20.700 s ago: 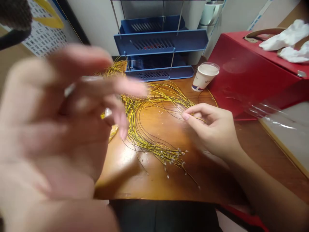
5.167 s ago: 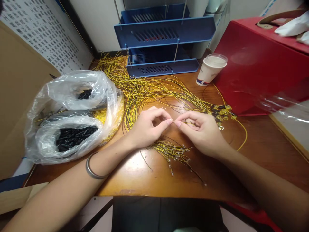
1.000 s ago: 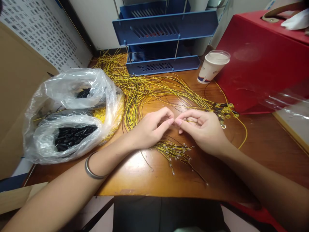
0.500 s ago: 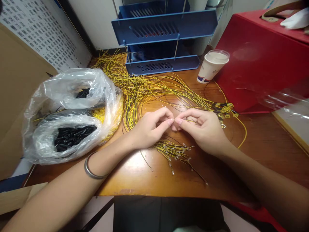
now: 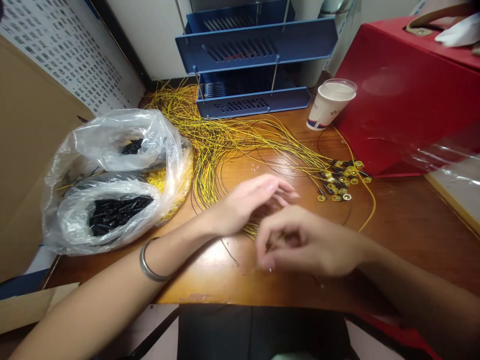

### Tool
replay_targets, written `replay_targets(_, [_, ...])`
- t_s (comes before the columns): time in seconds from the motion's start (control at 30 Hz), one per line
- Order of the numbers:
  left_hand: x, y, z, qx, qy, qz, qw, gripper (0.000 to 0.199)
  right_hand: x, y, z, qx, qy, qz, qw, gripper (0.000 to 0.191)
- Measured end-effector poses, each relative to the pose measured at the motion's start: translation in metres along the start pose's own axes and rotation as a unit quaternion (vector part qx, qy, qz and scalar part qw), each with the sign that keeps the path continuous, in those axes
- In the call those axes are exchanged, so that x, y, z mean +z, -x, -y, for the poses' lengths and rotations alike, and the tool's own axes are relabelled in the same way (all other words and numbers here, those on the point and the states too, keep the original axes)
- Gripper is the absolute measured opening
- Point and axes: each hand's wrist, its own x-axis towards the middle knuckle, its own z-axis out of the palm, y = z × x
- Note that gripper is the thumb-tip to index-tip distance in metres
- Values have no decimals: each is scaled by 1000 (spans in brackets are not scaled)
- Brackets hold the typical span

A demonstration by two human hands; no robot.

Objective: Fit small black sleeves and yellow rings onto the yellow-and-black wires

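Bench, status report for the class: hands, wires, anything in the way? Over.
Left hand over wires, right hand blurred; both grips unclear. Wires spread across the table. In the way: hands block view of wires beneath.

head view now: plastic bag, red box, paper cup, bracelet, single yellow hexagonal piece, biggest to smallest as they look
1. plastic bag and red box: too alike to rank; the box is cut off
2. paper cup
3. bracelet
4. yellow hexagonal piece

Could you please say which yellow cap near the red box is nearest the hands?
The leftmost yellow cap, slightly apart from the rest; the others sit farther right, toward the red box.
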Motion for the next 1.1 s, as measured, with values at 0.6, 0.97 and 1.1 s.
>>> replay_targets(0.6, [12, 0, -8, -65, -77, 26, 995, 30, 4, 1, 8, 66, -151, 171, 971, 20])
replay_targets(0.97, [19, 0, -12, -95, -56, 83, 990, 23, 16, 7, 3, 94, -188, 180, 961, 26])
replay_targets(1.1, [18, 0, -10, -96, -63, 67, 991, 27, 14, 7, 4, 98, -194, 189, 958, 26])
